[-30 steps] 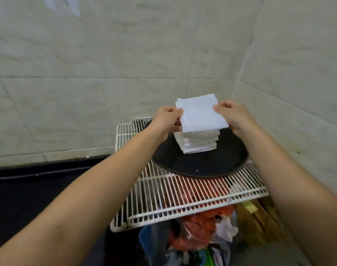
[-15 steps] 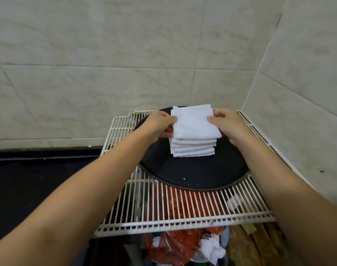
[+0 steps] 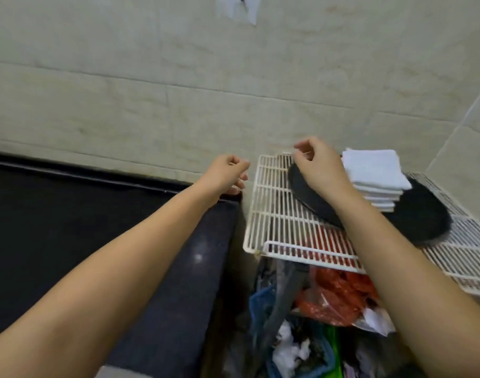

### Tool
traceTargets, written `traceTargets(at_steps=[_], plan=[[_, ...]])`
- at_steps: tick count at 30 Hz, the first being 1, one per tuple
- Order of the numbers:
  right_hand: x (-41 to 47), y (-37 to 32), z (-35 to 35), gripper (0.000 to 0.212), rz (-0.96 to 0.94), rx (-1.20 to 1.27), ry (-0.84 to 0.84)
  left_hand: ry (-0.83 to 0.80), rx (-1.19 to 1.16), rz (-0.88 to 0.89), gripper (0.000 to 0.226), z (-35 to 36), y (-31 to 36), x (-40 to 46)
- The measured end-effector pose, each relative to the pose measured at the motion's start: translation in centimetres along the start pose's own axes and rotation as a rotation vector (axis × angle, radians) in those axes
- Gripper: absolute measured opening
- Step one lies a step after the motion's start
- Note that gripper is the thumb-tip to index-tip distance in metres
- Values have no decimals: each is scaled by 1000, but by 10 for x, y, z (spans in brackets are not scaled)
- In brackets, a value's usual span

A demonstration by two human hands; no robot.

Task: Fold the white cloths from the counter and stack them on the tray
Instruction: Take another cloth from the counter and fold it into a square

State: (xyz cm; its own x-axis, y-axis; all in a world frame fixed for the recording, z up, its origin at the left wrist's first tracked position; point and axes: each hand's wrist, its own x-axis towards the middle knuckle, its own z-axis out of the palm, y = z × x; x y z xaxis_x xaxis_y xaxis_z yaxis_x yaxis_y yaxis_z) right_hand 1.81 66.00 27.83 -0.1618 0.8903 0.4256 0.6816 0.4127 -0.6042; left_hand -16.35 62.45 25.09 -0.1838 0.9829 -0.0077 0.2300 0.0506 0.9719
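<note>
A stack of folded white cloths (image 3: 375, 177) rests on a round black tray (image 3: 421, 216) at the right. The tray sits on a white wire rack (image 3: 282, 214). My right hand (image 3: 319, 165) hovers over the tray's left edge, just left of the stack, fingers loosely curled and holding nothing. My left hand (image 3: 227, 173) hangs above the corner of the black counter (image 3: 69, 222), fingers curled, nothing in it. No loose cloth shows on the visible part of the counter.
Tiled walls close the back and the right side. Below the rack lies clutter: a red plastic bag (image 3: 339, 296), a blue basket (image 3: 263, 304) and crumpled white paper (image 3: 290, 350). A gap separates the counter from the rack.
Both hands let go of the top cloth, which now lies on the stack, and pulled back to the left. The view swung left, showing the counter.
</note>
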Motion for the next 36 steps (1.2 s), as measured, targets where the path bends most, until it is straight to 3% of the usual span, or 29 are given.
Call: traceTargets(at_steps=[8, 16, 22, 36], plan=[[-129, -189, 244, 20, -248, 51, -413, 371, 517, -109, 14, -256, -139, -156], [-242, -333, 408, 31, -661, -128, -682, 660, 855, -444, 21, -429, -239, -286], [-275, -408, 511, 35, -923, -245, -799, 670, 871, -696, 25, -527, -311, -339], [-225, -615, 746, 34, -1048, -299, -936, 721, 820, -825, 27, -791, -383, -323]])
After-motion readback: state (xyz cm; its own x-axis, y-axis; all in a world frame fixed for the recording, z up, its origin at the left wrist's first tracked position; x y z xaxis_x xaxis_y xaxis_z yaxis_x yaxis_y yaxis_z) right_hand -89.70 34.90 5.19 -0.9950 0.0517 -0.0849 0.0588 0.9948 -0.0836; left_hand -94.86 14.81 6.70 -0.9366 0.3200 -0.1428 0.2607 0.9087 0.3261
